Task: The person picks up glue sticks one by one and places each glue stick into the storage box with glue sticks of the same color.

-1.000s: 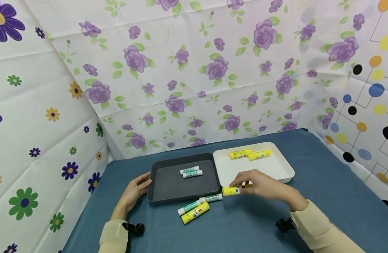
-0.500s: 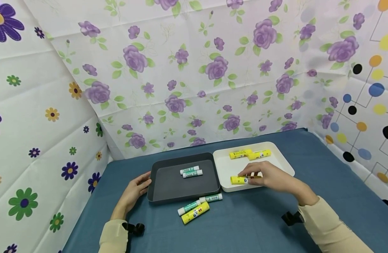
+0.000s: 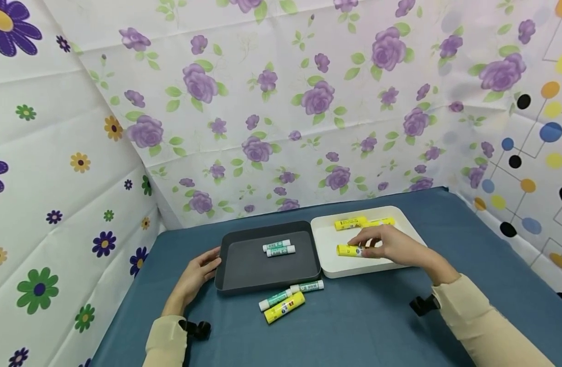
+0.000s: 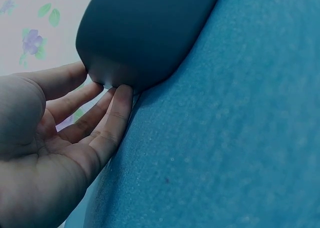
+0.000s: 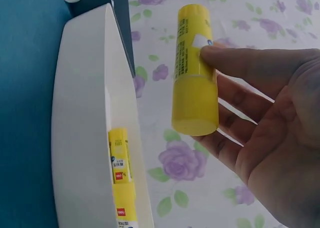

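Observation:
My right hand [image 3: 400, 248] pinches a yellow glue stick [image 5: 194, 71] between thumb and fingers, holding it over the front part of the white tray [image 3: 327, 237]. In the right wrist view the stick is raised above the tray's wall. Two more yellow glue sticks [image 3: 350, 223] lie at the back of that tray, one partly hidden by my hand. At the left, my left hand [image 3: 193, 279] touches the side of the dark grey tray [image 3: 244, 272] with its fingertips [image 4: 123, 92]. Two green-and-white glue sticks [image 3: 281, 251] lie inside the dark tray.
In front of the dark tray, two green-and-white glue sticks [image 3: 275, 299] and a yellow glue stick [image 3: 284, 308] lie on the blue tablecloth [image 3: 345, 326]. The trays stand side by side. Behind them hangs a flowered cloth [image 3: 262, 117].
My right hand has carried the yellow glue stick from the white tray's front edge up and back, over the tray. My left hand has stayed at the dark tray's side.

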Tool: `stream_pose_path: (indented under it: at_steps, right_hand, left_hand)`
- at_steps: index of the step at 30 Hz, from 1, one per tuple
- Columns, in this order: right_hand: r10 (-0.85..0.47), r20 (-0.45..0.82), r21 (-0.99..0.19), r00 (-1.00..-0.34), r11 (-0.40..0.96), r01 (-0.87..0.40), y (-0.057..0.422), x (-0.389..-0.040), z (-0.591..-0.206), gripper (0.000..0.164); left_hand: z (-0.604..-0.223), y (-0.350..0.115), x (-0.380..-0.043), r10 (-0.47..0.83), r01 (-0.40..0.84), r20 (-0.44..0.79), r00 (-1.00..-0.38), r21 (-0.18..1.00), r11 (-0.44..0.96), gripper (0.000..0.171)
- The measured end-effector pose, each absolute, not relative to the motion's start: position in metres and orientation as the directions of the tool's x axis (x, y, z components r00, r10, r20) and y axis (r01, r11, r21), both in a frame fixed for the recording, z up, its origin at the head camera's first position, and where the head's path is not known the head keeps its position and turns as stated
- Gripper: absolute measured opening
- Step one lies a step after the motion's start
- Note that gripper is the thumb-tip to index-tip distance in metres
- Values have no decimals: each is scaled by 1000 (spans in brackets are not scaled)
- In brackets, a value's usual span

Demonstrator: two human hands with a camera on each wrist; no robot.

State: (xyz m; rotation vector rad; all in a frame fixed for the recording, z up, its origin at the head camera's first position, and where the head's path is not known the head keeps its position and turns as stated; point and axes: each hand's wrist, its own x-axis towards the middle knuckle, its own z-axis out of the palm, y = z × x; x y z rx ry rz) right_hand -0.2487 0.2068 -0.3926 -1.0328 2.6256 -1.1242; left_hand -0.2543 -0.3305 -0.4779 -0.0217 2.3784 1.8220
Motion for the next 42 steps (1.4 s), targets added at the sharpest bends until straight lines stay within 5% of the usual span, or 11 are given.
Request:
stream_pose_path:
  at_steps: [19, 42]
  right_hand:
    - [-677, 92, -701, -730, 477, -531, 210, -312, -362, 31]
    - [-679, 2, -625, -734, 573, -531, 194, -359, -385, 28]
  left_hand:
    - [-481, -330, -256, 59, -110, -130, -990, 959, 263, 56]
    - [-478, -329, -256, 47, -95, -112, -993, 955, 281, 55]
